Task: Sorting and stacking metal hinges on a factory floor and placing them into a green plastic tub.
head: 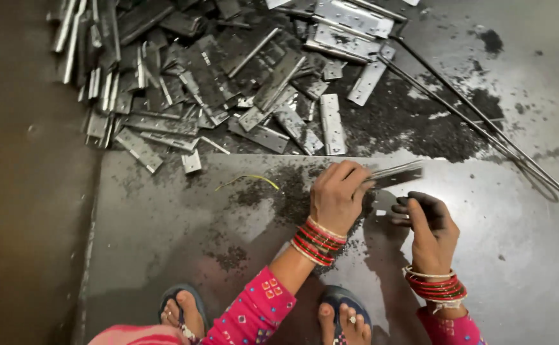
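We crouch over a dark metal sheet (pixel 164 217), our left hand (pixel 338 195) clenched around a thin metal rod (pixel 398 169) that juts right, just past our knuckles. Our right hand (pixel 429 230) pinches a small hinge plate (pixel 382 206) beside it. A heap of hinge plates (pixel 228 83) lies farther off, long rods (pixel 484 121) at right.

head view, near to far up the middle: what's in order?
Sandalled foot → red bangles → left hand → metal strip held in its fingers → black filings → hinge pile.
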